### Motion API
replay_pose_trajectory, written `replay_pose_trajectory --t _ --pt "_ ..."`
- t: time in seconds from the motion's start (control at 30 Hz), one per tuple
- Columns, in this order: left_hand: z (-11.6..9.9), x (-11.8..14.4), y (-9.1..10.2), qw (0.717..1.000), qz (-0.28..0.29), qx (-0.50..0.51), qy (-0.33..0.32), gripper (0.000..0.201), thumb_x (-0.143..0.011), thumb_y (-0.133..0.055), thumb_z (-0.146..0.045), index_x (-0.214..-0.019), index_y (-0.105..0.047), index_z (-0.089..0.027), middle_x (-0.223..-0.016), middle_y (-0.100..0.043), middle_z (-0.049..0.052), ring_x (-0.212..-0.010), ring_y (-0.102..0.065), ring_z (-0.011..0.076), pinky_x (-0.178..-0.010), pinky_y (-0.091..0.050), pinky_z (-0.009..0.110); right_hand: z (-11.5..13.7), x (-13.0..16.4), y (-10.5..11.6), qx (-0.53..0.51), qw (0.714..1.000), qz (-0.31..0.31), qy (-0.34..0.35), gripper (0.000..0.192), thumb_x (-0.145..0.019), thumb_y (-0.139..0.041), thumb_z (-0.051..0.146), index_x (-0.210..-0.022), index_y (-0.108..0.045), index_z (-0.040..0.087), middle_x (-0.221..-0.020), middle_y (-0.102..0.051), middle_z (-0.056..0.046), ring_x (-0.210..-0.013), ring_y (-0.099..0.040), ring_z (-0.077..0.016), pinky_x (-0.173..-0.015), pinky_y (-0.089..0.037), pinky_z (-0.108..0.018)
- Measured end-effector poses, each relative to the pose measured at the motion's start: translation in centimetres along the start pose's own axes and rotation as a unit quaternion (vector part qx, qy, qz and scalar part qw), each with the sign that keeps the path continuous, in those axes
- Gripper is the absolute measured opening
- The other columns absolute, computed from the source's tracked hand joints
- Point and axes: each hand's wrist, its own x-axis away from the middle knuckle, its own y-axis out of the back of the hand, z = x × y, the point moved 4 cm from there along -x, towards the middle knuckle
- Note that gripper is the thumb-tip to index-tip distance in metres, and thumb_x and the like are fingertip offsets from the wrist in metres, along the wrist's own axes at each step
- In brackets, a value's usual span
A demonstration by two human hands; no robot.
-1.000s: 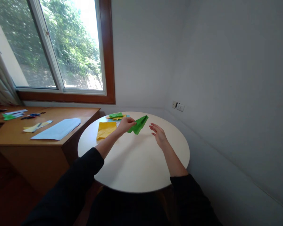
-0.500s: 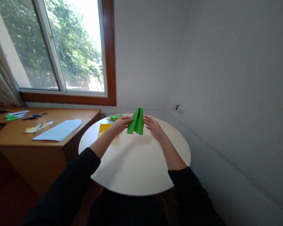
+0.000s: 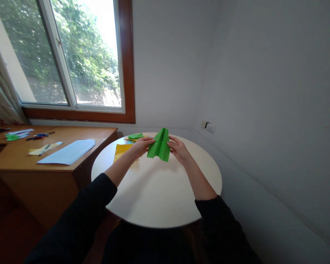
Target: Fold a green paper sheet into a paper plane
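Note:
A green paper plane (image 3: 160,146) is held above the round white table (image 3: 156,198), its narrow end pointing away from me and its wings spread to both sides of a central fold. My left hand (image 3: 143,146) pinches its left wing. On the opposite side, my right hand (image 3: 178,149) grips the right wing between thumb and fingers. Left of the plane, a yellow sheet of paper (image 3: 122,150) lies on the table, partly covered by my left forearm. Behind my left hand is another folded green paper (image 3: 135,136), on top of some coloured sheets.
A wooden desk (image 3: 55,179) stands to the left, bearing white paper sheets (image 3: 68,152), a pen (image 3: 44,149) on yellowish paper, scissors (image 3: 41,136) and green scraps (image 3: 12,137). Walls with a socket (image 3: 210,127) close in behind and to the right.
My right hand has closed on the plane's right wing, where its fingers were loose beside it. The plane has dipped slightly toward me and its wings are spread wider.

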Motion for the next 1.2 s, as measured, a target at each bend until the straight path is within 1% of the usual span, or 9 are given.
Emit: replay_pose_trajectory --t 0.13,0.3,0.4,0.5,0.67,0.77,0.9,0.97,1.2 --pt "0.3 0.0 -1.1 0.998 -0.018 -0.052 -0.036 0.029 -0.053 -0.080 -0.028 -0.069 -0.061 -0.012 -0.066 -0.060 0.001 -0.064 -0.054 0.0110 -0.064 -0.039 0.025 0.0 -0.3 -0.7 0.022 0.999 -0.012 0.023 0.043 -0.053 -0.077 0.031 -0.092 -0.062 0.021 -0.077 -0.069 0.000 -0.072 -0.063 -0.0162 -0.070 -0.047 -0.030" --pt "0.3 0.0 -2.8 0.992 0.002 -0.090 -0.084 0.031 -0.053 -0.079 -0.032 -0.068 -0.062 -0.011 -0.066 -0.060 0.002 -0.065 -0.054 0.0121 -0.065 -0.039 0.026 0.4 -0.5 -1.7 0.028 0.998 -0.021 0.060 0.041 -0.052 -0.077 0.033 -0.089 -0.061 0.021 -0.078 -0.070 0.000 -0.070 -0.063 -0.0174 -0.069 -0.049 -0.032" --pt "-0.2 0.0 -2.4 0.991 -0.004 -0.103 -0.086 0.032 -0.052 -0.078 -0.033 -0.071 -0.064 -0.011 -0.068 -0.062 0.003 -0.065 -0.055 0.0130 -0.065 -0.040 0.027 0.8 -0.5 -1.5 0.041 0.997 -0.022 0.068 0.042 -0.052 -0.077 0.032 -0.090 -0.061 0.021 -0.076 -0.070 0.000 -0.070 -0.063 -0.0171 -0.069 -0.050 -0.032" --pt "-1.0 0.1 -1.3 0.989 -0.011 -0.121 -0.082 0.032 -0.054 -0.076 -0.033 -0.074 -0.065 -0.011 -0.069 -0.063 0.003 -0.065 -0.055 0.0132 -0.064 -0.039 0.026 1.1 -0.5 -0.9 0.049 0.996 -0.024 0.075 0.042 -0.053 -0.077 0.033 -0.091 -0.061 0.021 -0.077 -0.069 0.000 -0.071 -0.063 -0.0173 -0.071 -0.049 -0.033" --pt "-1.5 0.1 -0.1 0.987 -0.023 -0.137 -0.079 0.030 -0.054 -0.076 -0.033 -0.071 -0.064 -0.011 -0.064 -0.061 0.001 -0.060 -0.052 0.0113 -0.060 -0.037 0.025 1.2 -0.4 -0.1 0.051 0.995 -0.035 0.079 0.040 -0.053 -0.077 0.031 -0.088 -0.062 0.020 -0.076 -0.069 0.000 -0.072 -0.063 -0.0175 -0.072 -0.049 -0.033" --pt "-0.9 -0.1 -0.6 0.985 -0.021 -0.149 -0.083 0.029 -0.055 -0.076 -0.033 -0.070 -0.064 -0.011 -0.064 -0.062 0.002 -0.060 -0.053 0.0121 -0.060 -0.038 0.025 0.8 -0.3 -0.7 0.052 0.995 -0.027 0.077 0.039 -0.053 -0.077 0.031 -0.088 -0.062 0.020 -0.077 -0.070 0.000 -0.072 -0.063 -0.0174 -0.072 -0.049 -0.033" --pt "0.2 -0.4 -2.3 0.985 0.024 -0.137 -0.099 0.033 -0.053 -0.077 -0.034 -0.073 -0.065 -0.011 -0.068 -0.065 0.004 -0.066 -0.056 0.0150 -0.065 -0.041 0.027 0.3 -0.3 -1.6 0.066 0.994 -0.031 0.077 0.035 -0.054 -0.075 0.029 -0.086 -0.063 0.020 -0.081 -0.070 -0.001 -0.076 -0.063 -0.0183 -0.074 -0.050 -0.033" --pt "0.4 -0.5 -2.7 0.984 0.030 -0.140 -0.106 0.034 -0.053 -0.077 -0.035 -0.074 -0.066 -0.011 -0.069 -0.065 0.004 -0.067 -0.057 0.0154 -0.066 -0.042 0.027 0.2 -0.3 -1.7 0.070 0.994 -0.038 0.077 0.034 -0.054 -0.075 0.029 -0.085 -0.063 0.020 -0.083 -0.070 -0.002 -0.078 -0.063 -0.0186 -0.074 -0.050 -0.033" --pt "0.6 -0.7 -1.8 0.973 0.022 -0.204 -0.104 0.023 -0.060 -0.071 -0.032 -0.068 -0.064 -0.011 -0.065 -0.062 0.003 -0.064 -0.055 0.0150 -0.063 -0.041 0.027 -0.3 -0.2 -1.4 0.085 0.994 -0.025 0.069 0.033 -0.054 -0.076 0.028 -0.083 -0.063 0.020 -0.081 -0.068 -0.002 -0.076 -0.063 -0.0180 -0.074 -0.049 -0.033"
